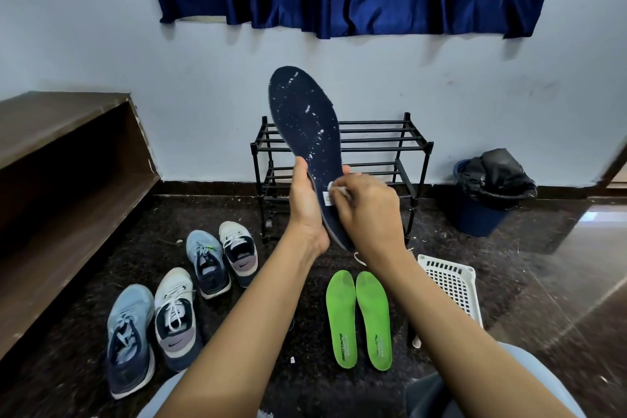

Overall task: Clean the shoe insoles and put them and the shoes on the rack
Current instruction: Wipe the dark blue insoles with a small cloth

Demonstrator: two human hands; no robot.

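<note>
Being held up before the rack [380, 146]: a navy insole [305, 125], with a wipe [339, 190] pressed to it.

The insole is held upright, toe end up, its face dotted with white specks. Its lower half is gripped by the left hand [303, 200], fingers curled round the edges. The small white wipe is pinched in the right hand [366, 210] and pressed against the insole beside a small label. Two green insoles [341, 319] are laid side by side on the dark floor below, near a white basket [451, 282]. Four shoes [176, 316] are set on the floor to the left. A blue bin [475, 217] is stood right of the rack.
</note>
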